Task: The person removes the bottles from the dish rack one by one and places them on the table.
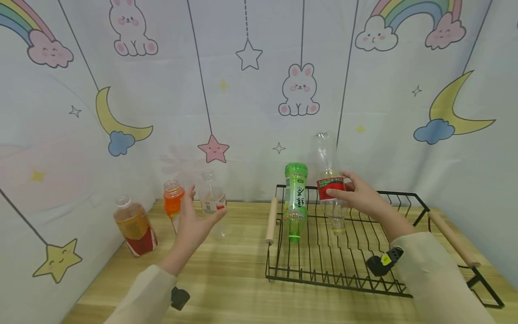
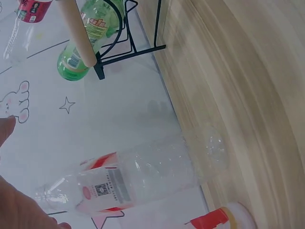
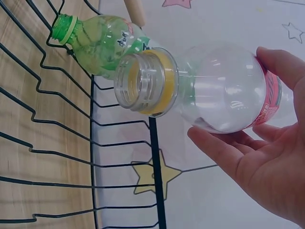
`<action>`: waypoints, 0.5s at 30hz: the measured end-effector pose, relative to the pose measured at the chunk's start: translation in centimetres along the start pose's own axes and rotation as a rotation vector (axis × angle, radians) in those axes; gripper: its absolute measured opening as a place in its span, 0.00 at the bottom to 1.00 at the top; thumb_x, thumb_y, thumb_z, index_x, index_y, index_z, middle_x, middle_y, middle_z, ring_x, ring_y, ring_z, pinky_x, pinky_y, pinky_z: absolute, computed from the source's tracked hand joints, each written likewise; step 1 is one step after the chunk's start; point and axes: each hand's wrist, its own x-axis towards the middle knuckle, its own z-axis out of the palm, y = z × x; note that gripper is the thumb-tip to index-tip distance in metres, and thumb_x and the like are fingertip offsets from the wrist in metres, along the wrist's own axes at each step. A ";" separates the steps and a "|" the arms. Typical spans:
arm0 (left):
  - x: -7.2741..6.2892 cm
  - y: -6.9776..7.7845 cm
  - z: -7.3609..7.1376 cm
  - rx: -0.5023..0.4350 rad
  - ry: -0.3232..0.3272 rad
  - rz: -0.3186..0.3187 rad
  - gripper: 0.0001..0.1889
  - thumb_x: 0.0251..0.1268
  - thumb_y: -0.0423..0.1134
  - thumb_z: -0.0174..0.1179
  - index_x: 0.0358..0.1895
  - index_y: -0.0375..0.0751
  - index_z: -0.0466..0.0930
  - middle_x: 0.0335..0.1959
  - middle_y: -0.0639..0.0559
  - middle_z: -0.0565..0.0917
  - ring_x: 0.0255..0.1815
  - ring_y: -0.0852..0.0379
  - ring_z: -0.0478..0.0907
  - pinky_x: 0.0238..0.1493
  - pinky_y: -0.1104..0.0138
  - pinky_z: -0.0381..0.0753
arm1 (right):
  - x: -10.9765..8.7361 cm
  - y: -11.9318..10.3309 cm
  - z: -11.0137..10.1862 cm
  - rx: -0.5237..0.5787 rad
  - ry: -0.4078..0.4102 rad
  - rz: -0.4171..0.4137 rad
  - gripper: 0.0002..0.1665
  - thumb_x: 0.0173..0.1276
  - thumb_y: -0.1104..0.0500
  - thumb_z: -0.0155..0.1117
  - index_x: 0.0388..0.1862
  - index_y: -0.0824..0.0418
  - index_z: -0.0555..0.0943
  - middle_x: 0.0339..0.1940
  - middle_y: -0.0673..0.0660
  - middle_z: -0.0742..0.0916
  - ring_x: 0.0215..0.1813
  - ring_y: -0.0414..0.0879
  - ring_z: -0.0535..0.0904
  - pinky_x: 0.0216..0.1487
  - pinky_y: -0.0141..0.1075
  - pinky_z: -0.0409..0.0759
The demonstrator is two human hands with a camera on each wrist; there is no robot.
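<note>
Two bare hands in pale sleeves work above a wooden table (image 1: pixel 230 279) in front of a white cloth backdrop (image 1: pixel 263 117) printed with rabbits, stars, moons and rainbows. On the right, the right hand (image 1: pixel 364 198) grips a clear plastic bottle with a red and green label (image 1: pixel 328 182), thumb on one side and fingers on the other around the label. This bottle is upside down and slightly tilted, its threaded mouth and yellow neck ring pointing down over a black wire rack (image 1: pixel 422 202) with a wooden handle at each end. Just left of it, a green bottle (image 1: pixel 296 202) stands inverted in the rack, near the left-hand handle (image 1: pixel 272 220), its neck toward the wires. On the left, the left hand (image 1: pixel 191 227) is spread, thumb and fingers apart and holding nothing, beside a clear bottle with a white and red label (image 2: pixel 157 169). That bottle stands upright on the table; whether the hand touches it is hard to tell. Partly hidden behind the fingers is an orange bottle (image 1: pixel 174 198), and farther left stands a bottle with a gold and red label (image 1: pixel 135 227), both with their necks up.
</note>
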 end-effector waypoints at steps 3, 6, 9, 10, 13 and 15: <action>-0.5 0.8 -0.1 0.003 -0.021 0.016 0.55 0.54 0.54 0.70 0.77 0.50 0.39 0.77 0.45 0.49 0.76 0.40 0.49 0.69 0.37 0.52 | -0.3 -0.4 -0.1 0.005 -0.006 -0.017 0.55 0.67 0.42 0.62 0.78 0.61 0.41 0.64 0.73 0.71 0.61 0.63 0.74 0.55 0.51 0.80; -1.1 1.6 -0.2 0.014 -0.053 0.032 0.55 0.53 0.55 0.70 0.77 0.53 0.40 0.77 0.48 0.49 0.76 0.40 0.49 0.68 0.35 0.53 | -0.6 -0.7 -0.1 0.003 -0.020 -0.029 0.54 0.68 0.44 0.62 0.78 0.61 0.42 0.65 0.73 0.71 0.59 0.63 0.75 0.53 0.49 0.81; -1.7 2.4 -0.1 0.036 -0.075 0.064 0.54 0.53 0.55 0.70 0.77 0.54 0.42 0.77 0.48 0.50 0.75 0.41 0.50 0.67 0.35 0.54 | -1.0 -0.9 -0.2 -0.015 -0.033 -0.040 0.55 0.68 0.45 0.62 0.78 0.61 0.41 0.66 0.74 0.69 0.59 0.63 0.76 0.52 0.48 0.81; -1.9 2.7 -0.1 0.047 -0.079 0.078 0.54 0.52 0.55 0.71 0.77 0.54 0.43 0.77 0.48 0.51 0.75 0.41 0.51 0.67 0.35 0.55 | -1.1 -1.0 -0.2 -0.027 -0.036 -0.044 0.55 0.68 0.45 0.62 0.78 0.61 0.40 0.67 0.74 0.68 0.59 0.63 0.76 0.52 0.48 0.81; -2.4 3.2 0.2 0.072 -0.085 0.146 0.52 0.51 0.52 0.72 0.76 0.53 0.47 0.75 0.47 0.53 0.74 0.42 0.54 0.67 0.38 0.58 | -1.6 -1.3 -0.3 -0.056 -0.044 -0.054 0.55 0.68 0.45 0.63 0.78 0.62 0.40 0.67 0.74 0.68 0.59 0.63 0.76 0.51 0.48 0.81; -2.7 3.5 0.4 0.079 -0.088 0.197 0.51 0.51 0.50 0.73 0.75 0.52 0.49 0.74 0.47 0.56 0.72 0.43 0.56 0.66 0.39 0.61 | -2.0 -1.6 -0.2 -0.074 -0.051 -0.072 0.54 0.68 0.46 0.63 0.78 0.62 0.42 0.66 0.74 0.70 0.59 0.63 0.76 0.51 0.47 0.82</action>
